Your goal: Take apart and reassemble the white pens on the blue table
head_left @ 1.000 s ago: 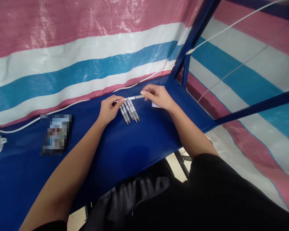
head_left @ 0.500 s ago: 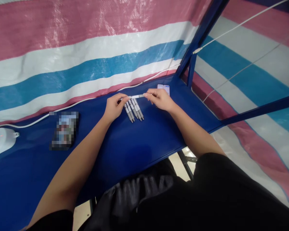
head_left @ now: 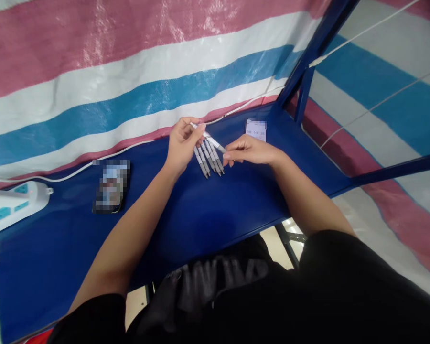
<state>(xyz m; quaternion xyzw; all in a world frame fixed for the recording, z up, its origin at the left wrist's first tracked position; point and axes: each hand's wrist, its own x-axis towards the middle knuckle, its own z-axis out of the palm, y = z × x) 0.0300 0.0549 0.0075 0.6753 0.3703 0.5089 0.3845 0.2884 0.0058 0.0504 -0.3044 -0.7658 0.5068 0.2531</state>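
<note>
One white and grey pen (head_left: 213, 140) is held between my two hands, slanting down to the right. My left hand (head_left: 185, 142) pinches its upper white end between thumb and fingers. At its lower grey end, the fingertips of my right hand (head_left: 248, 150) are closed on it. Several similar pens (head_left: 208, 159) lie side by side on the blue table (head_left: 215, 205), just below the held pen, their grey tips pointing toward me. Their far ends are partly hidden by my left hand and the held pen.
Behind my right hand lies a phone with a lit screen (head_left: 255, 130). A blurred-out phone-like object (head_left: 112, 187) is on the left, near a white power strip (head_left: 19, 203). A white cable (head_left: 75, 173) runs along the striped sheet; a blue frame post (head_left: 301, 91) stands at the right.
The held pen has tilted from nearly level to slanting down rightward. My left hand has risen relative to my right. The whole view has shifted, so the table things appear further right.
</note>
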